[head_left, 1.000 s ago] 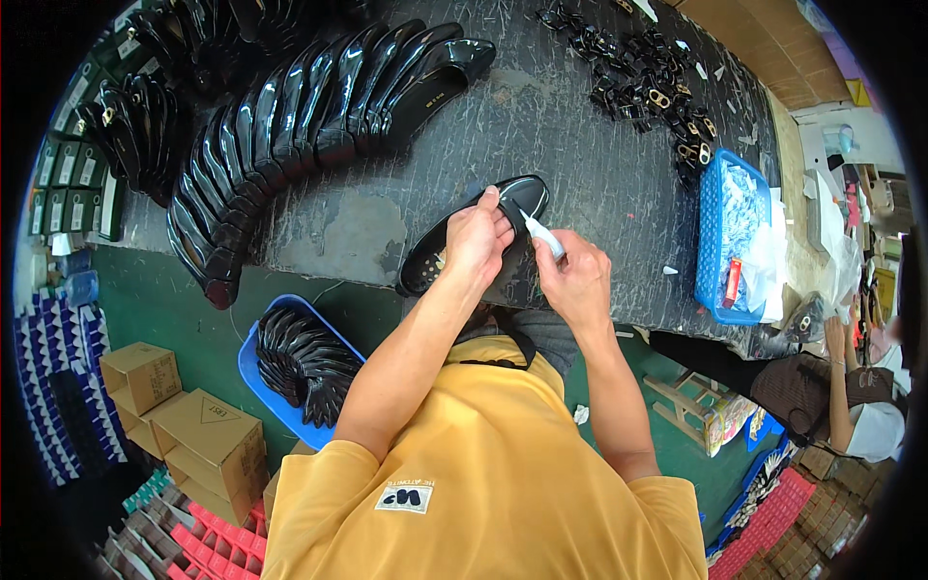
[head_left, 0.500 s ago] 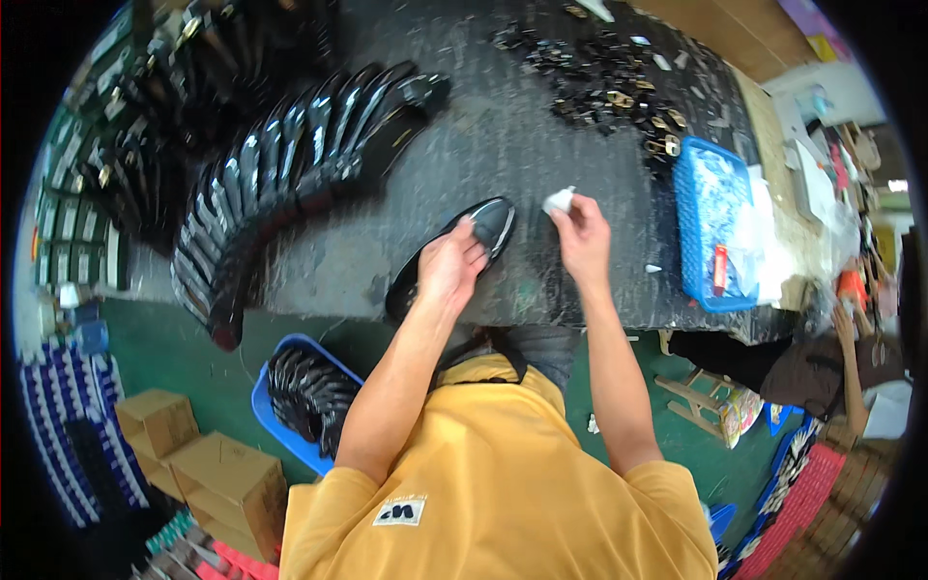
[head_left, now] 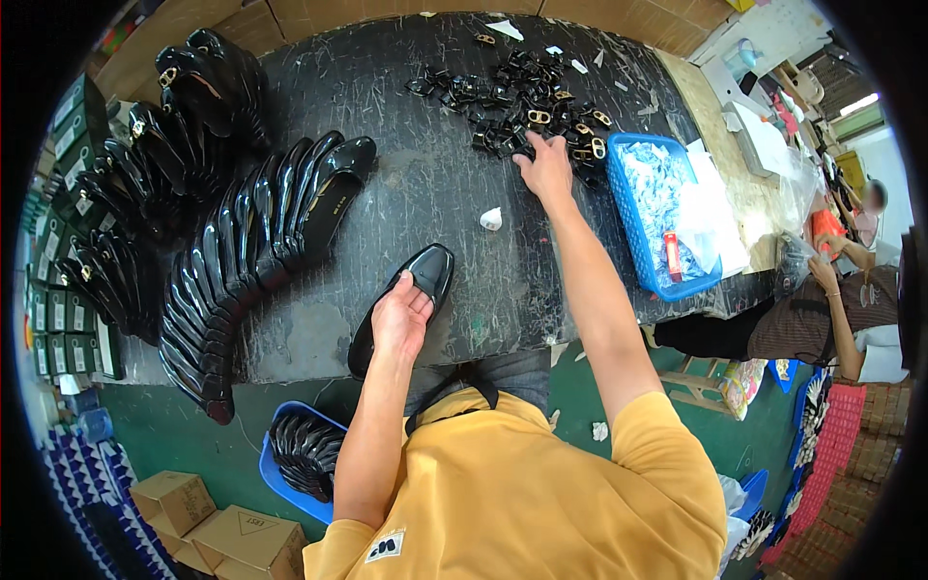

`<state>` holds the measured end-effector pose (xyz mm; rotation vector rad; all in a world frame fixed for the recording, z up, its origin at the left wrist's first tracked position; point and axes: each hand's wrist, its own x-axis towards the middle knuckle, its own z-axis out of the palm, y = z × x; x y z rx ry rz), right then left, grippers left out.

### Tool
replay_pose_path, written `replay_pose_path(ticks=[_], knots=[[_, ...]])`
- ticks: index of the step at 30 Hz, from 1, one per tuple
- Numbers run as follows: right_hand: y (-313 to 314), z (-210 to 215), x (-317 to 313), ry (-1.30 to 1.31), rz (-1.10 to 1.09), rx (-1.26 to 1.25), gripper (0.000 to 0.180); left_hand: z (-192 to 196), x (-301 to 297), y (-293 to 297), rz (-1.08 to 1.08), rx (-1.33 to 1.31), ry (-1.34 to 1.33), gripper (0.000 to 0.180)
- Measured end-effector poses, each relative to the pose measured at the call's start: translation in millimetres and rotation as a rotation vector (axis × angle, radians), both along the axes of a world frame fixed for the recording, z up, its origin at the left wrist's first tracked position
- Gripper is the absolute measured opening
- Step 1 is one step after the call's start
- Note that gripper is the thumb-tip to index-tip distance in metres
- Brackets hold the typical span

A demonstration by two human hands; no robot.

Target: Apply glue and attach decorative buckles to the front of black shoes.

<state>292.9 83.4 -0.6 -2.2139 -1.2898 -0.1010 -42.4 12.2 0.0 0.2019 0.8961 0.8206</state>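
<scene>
A glossy black shoe [head_left: 435,271] lies at a slant near the front edge of the dark worktable [head_left: 425,208]. My left hand [head_left: 399,319] grips it around its opening, with the thumb and fingers over the upper. Farther off, my right hand [head_left: 547,166] is stretched to a heap of small black shoe ornaments [head_left: 512,92], some bearing gold-coloured buckles. Its fingers are apart, with the tips at the near side of the heap; no piece shows clearly in them. Between both hands, a crumpled white wad [head_left: 491,219] rests on the tabletop.
A curved row of nested black shoes [head_left: 261,227] stands on the left, with more bunches [head_left: 184,140] behind. On the right is a blue basket [head_left: 635,227] with plastic packets. A blue tub [head_left: 280,478] of black shoes and cardboard boxes [head_left: 242,541] are below. Another person [head_left: 822,309] is at right.
My right hand has let go of the white wad, now on the table, and moved away to the ornament heap. My left hand stays at the shoe. The whole view has shifted.
</scene>
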Motion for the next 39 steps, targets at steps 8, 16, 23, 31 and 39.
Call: replay_pose_path(ticks=[8,16,23,31,39], knots=[[-139.0,13.5,-55.8,1.279,-0.005,0.344,0.02,-2.7,-5.3,-6.5,0.037,-0.012,0.008,0.039],[-203.6,12.5,-115.0,0.444,-0.052,0.006,0.03,1.9,-0.8,-0.2,-0.015,-0.033,0.065,0.032],[-190.6,9.2,-126.8,0.184,0.019,-0.089,0.026,0.5,-2.8,-2.2,0.005,-0.04,0.03,0.032],[-186.4,24.0,-143.9,0.066,0.227,0.103,0.023,4.4,1.9,-6.5,0.05,-0.039,-0.073,0.032],[-125.0,38.4,-209.7,0.36,0.437,0.129,0.025,5.7,1.6,-6.4,0.057,-0.052,-0.073,0.025]])
